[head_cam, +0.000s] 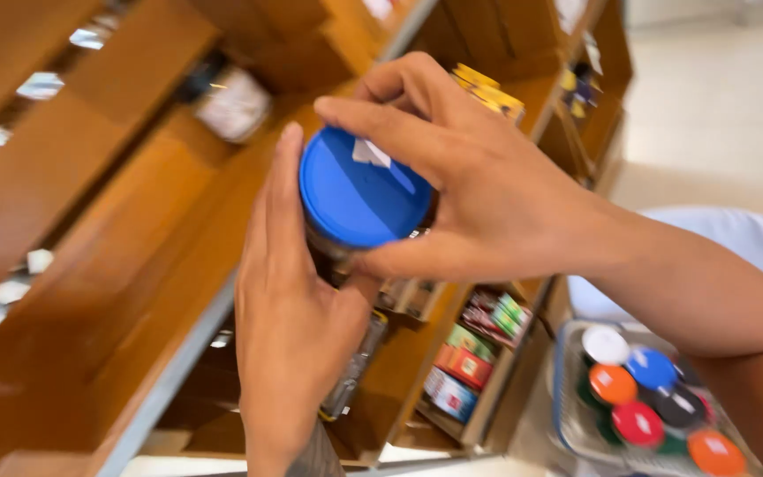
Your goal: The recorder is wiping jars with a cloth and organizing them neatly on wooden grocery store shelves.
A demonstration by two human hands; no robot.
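A glass jar with a round blue plastic lid (359, 190) is clasped between both hands: the left hand (298, 309) is wrapped against its side from below, and the right hand (470, 190) is closed over the lid's rim. Wooden shelves (125, 230) lie behind the hands, and a clear basket of coloured-lidded jars (651, 402) sits below the right forearm.

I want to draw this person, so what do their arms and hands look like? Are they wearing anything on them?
Both are bare: the left hand and the right hand have no gloves, rings or watch that I can see. The right forearm is uncovered all the way up, no sleeve showing. Low on the left forearm there is a dark patterned patch, maybe a tattoo, but it is cut off and blurry. A pale blue garment shows behind the right arm.
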